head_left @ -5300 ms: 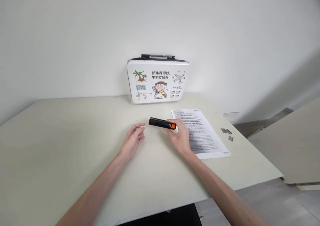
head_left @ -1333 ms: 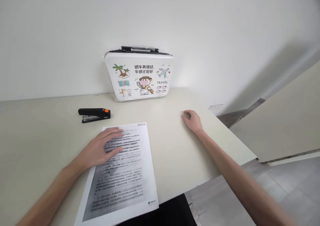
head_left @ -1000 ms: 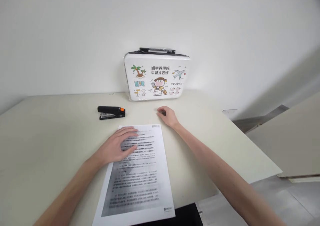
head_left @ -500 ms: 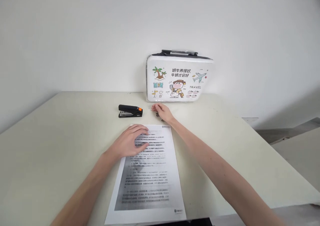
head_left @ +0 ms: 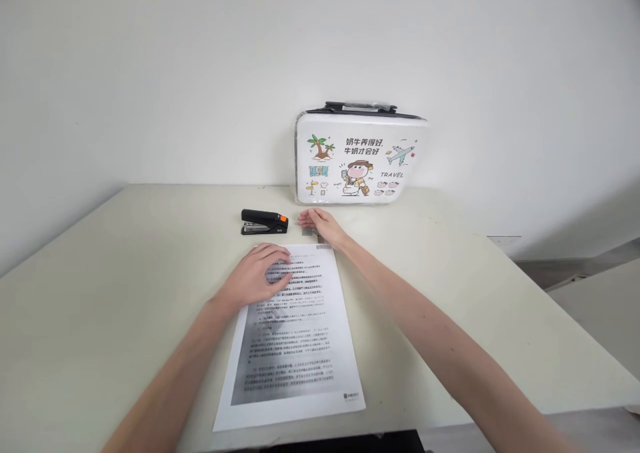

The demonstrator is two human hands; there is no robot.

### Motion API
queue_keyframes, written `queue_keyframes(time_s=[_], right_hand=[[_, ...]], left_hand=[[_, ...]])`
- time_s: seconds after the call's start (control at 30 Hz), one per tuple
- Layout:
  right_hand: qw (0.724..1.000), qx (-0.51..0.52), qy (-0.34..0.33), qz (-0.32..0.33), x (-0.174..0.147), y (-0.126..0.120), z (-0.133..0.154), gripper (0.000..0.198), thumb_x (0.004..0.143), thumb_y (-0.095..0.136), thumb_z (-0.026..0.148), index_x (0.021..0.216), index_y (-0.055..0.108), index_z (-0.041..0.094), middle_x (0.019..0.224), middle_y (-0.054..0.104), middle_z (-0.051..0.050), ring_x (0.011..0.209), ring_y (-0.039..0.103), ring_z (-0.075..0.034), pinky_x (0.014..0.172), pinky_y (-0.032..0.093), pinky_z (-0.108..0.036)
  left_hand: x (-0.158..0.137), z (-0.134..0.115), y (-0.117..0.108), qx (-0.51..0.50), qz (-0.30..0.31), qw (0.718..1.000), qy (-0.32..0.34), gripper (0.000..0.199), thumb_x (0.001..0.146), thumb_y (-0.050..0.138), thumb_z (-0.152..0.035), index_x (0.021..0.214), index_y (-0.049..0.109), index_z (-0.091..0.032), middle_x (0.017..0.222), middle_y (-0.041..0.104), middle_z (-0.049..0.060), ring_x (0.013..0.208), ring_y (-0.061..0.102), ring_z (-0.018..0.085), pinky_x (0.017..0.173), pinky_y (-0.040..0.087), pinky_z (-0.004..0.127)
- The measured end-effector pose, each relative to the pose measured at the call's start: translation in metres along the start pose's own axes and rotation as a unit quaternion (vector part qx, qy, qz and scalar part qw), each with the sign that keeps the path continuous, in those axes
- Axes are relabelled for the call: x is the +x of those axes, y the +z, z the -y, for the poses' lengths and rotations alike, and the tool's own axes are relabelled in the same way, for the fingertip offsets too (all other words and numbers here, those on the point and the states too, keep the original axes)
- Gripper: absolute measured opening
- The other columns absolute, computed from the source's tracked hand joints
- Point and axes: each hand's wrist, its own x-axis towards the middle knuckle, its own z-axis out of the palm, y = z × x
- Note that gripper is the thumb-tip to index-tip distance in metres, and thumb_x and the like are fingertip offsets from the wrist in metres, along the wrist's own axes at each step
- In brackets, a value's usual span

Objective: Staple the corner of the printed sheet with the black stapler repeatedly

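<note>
My left hand (head_left: 260,273) lies on the upper left part of a printed sheet of paper (head_left: 295,346), fingers bent and thumb apart. Beyond the paper's top edge, my right hand (head_left: 320,223) rests on its side, fingers stretched to the left and nothing visibly gripped. Small grey strips that look like staples (head_left: 307,232) lie just under it, partly hidden by the hand. A black stapler (head_left: 265,221) with an orange patch sits just left of my right fingertips, untouched.
A white cartoon-printed case (head_left: 363,159) with a black handle stands upright against the wall, behind my right hand. The pale table (head_left: 150,273) carries everything. Its right edge runs past my right forearm.
The paper has slid slightly away from me and to the left, with my left hand on it. My right hand has shifted a little left, and the grey strips beneath it sit nearer the stapler.
</note>
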Motion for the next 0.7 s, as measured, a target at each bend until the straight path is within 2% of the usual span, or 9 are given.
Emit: queue_keyframes(time_s=[0.13, 0.37, 0.7], right_hand=[[1.0, 0.008, 0.001, -0.019, -0.006, -0.004, 0.003, 0.037, 0.101, 0.062, 0.058, 0.093, 0.069, 0.022, 0.103, 0.079, -0.009, 0.098, 0.076, -0.021, 0.103, 0.06, -0.043], [0.997, 0.014, -0.005, -0.073, -0.021, -0.007, 0.004, 0.028, 0.1, 0.063, 0.053, 0.097, 0.068, 0.025, 0.118, 0.075, -0.007, 0.12, 0.071, -0.021, 0.111, 0.055, -0.042], [0.996, -0.021, -0.014, -0.081, -0.039, -0.013, 0.001, 0.021, 0.099, 0.063, 0.044, 0.091, 0.067, 0.024, 0.11, 0.077, -0.005, 0.112, 0.071, -0.018, 0.114, 0.051, -0.044]], left_hand=[[0.0, 0.0, -0.001, 0.007, -0.01, 1.0, -0.001, 0.019, 0.093, 0.065, -0.038, 0.106, 0.071, -0.025, 0.122, 0.075, 0.006, 0.119, 0.067, 0.028, 0.109, 0.051, 0.047], [0.001, 0.0, -0.002, 0.014, -0.013, 1.0, -0.006, 0.019, 0.092, 0.064, -0.038, 0.105, 0.071, -0.025, 0.122, 0.075, 0.006, 0.119, 0.067, 0.028, 0.109, 0.052, 0.047], [0.001, 0.004, -0.002, 0.025, -0.018, 0.999, -0.01, 0.02, 0.092, 0.064, -0.04, 0.103, 0.071, -0.026, 0.121, 0.075, 0.006, 0.118, 0.068, 0.028, 0.109, 0.052, 0.046]])
